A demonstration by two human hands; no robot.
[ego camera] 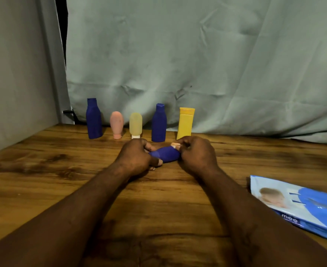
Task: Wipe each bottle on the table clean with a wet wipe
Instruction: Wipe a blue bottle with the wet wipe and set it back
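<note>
So the blue bottle [166, 154] is lying sideways between both hands, roughly mid-way across the worktop [62, 180], just in front of the row along the far edge. Can't tell if it's actually resting on the wood or held a touch above it. The left hand [137, 155] has its grip curled round one end. The right hand [196, 154] has its grip closed on a scrunched wet wipe [175, 145] pressed to the other end. Only a small pale bit of the wipe shows.

What could go wrong, imo: wet plastic gets slippery, so a loose left grip mid-twist could let the bottle slip out and roll. The knuckles also sit very near the dark blue bottle [158, 124] and yellow bottle [185, 123] right behind them. A big stroke could tip those into the pale yellow tube [135, 124] and pink tube [116, 124], both standing on narrow caps. The tall blue bottle [93, 120] at the left end looks safer.

The surface is dark-grained wood, with a wipes pack [301, 205] at the right edge. A creased grey-green cloth [197, 54] hangs behind and a plain pale panel [14, 74] closes off the left. The lighting is pretty dim.
</note>
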